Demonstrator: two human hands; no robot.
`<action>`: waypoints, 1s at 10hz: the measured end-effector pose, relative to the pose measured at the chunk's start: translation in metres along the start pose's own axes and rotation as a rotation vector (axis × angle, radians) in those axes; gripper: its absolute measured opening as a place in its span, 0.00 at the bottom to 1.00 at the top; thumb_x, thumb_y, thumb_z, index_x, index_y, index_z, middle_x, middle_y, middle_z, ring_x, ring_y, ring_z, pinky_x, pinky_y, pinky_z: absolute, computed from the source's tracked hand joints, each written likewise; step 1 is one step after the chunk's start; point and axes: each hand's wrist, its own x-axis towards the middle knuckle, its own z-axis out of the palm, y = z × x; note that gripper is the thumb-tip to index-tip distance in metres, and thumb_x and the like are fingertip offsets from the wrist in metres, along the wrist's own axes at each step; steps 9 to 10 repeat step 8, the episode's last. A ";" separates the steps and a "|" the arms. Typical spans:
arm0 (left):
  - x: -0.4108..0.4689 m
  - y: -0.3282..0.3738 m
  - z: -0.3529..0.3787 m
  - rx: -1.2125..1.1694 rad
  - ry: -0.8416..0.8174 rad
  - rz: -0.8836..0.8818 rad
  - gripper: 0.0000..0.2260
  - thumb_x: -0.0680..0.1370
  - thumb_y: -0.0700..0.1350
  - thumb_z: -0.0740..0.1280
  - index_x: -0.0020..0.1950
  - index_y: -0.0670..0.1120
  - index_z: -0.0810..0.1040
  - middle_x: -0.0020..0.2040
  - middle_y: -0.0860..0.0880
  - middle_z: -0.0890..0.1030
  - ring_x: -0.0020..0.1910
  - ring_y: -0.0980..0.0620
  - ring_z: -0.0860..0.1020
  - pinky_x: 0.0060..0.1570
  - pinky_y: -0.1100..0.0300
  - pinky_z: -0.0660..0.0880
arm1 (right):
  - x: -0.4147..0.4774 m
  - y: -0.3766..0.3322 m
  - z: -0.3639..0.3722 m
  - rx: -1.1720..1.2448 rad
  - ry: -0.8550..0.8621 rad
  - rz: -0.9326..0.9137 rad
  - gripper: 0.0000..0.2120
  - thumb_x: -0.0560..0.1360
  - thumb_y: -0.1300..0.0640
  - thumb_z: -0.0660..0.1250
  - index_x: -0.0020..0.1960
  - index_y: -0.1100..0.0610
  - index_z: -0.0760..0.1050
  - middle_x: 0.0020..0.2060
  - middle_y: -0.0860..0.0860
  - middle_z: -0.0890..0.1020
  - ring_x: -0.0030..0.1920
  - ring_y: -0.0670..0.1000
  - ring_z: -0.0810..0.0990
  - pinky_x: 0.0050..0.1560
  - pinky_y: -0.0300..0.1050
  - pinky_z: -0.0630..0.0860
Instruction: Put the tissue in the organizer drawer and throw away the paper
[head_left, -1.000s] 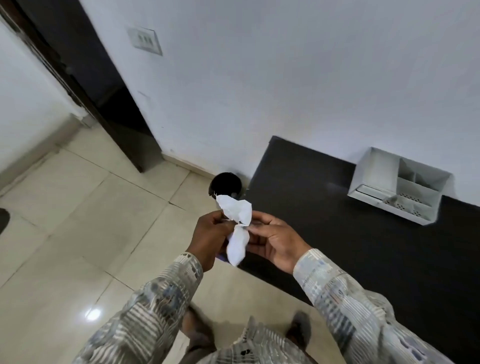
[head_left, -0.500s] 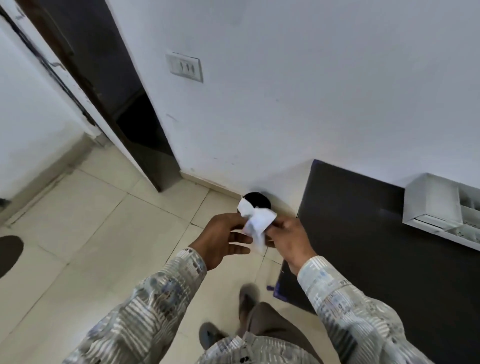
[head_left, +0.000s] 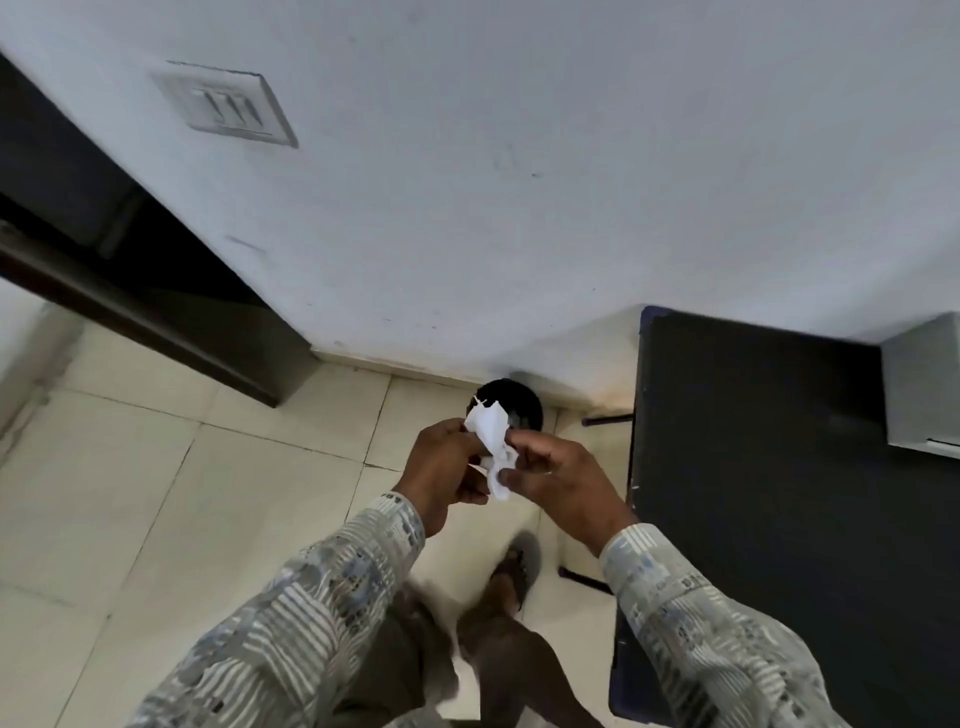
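Note:
A crumpled white paper (head_left: 492, 441) is pinched between my left hand (head_left: 444, 462) and my right hand (head_left: 558, 475), both shut on it at chest height. Just beyond the paper, a round black bin (head_left: 519, 402) stands on the floor against the wall. The paper's upper part overlaps the bin's near rim in the view. The white organizer (head_left: 919, 384) sits on the black table (head_left: 779, 467) at the right edge, mostly cut off.
A white wall with a switch plate (head_left: 228, 106) fills the top. A dark door frame (head_left: 140, 291) runs along the left. Beige floor tiles (head_left: 156, 493) spread to the left. My feet (head_left: 511, 566) are below the hands, beside the table's legs.
I have stepped toward the bin, which now lies closer and more centred. The organizer has slid to the right edge. Both hands still hold the paper, now more crumpled.

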 end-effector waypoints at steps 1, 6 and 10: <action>0.041 0.002 -0.002 0.005 -0.064 -0.064 0.11 0.76 0.42 0.71 0.57 0.40 0.85 0.42 0.41 0.85 0.31 0.45 0.80 0.34 0.55 0.79 | 0.034 0.025 0.000 -0.118 0.062 0.041 0.13 0.73 0.52 0.78 0.57 0.46 0.86 0.44 0.45 0.88 0.43 0.39 0.84 0.46 0.30 0.75; 0.439 -0.106 -0.051 0.349 0.058 -0.147 0.09 0.77 0.46 0.73 0.57 0.48 0.86 0.48 0.45 0.85 0.40 0.46 0.81 0.42 0.53 0.77 | 0.333 0.286 0.107 0.687 0.324 0.843 0.13 0.82 0.60 0.65 0.66 0.52 0.78 0.53 0.56 0.81 0.48 0.53 0.80 0.42 0.46 0.77; 0.515 -0.143 -0.046 0.781 0.075 0.054 0.20 0.76 0.43 0.71 0.67 0.56 0.83 0.64 0.50 0.84 0.62 0.48 0.82 0.56 0.61 0.72 | 0.374 0.345 0.137 0.480 0.464 0.837 0.04 0.81 0.53 0.66 0.50 0.52 0.79 0.53 0.56 0.82 0.51 0.57 0.79 0.58 0.55 0.80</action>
